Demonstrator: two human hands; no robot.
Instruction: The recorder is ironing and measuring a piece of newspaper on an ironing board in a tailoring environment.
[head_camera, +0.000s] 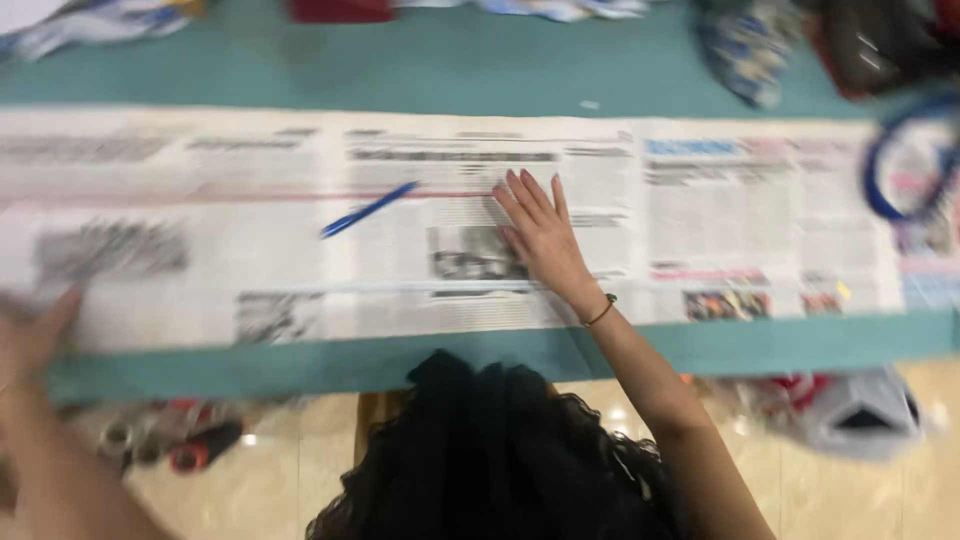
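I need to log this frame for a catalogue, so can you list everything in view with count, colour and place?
newspaper sheets: a long row, count unclear, white with grey print, spread flat along the table
pen: one, blue, lying on the newspaper left of centre
table: one, teal, under the paper
ring-shaped thing: one, blue, far right edge, blurred
cloth pieces: several, patterned, along the far edge
tape rolls and small items: blurred, on the floor at lower left
bracelet: one, thin, on the right wrist
black ruffled clothing: bottom centre
left hand: flat on the paper's left edge
right hand: flat on the paper's centre
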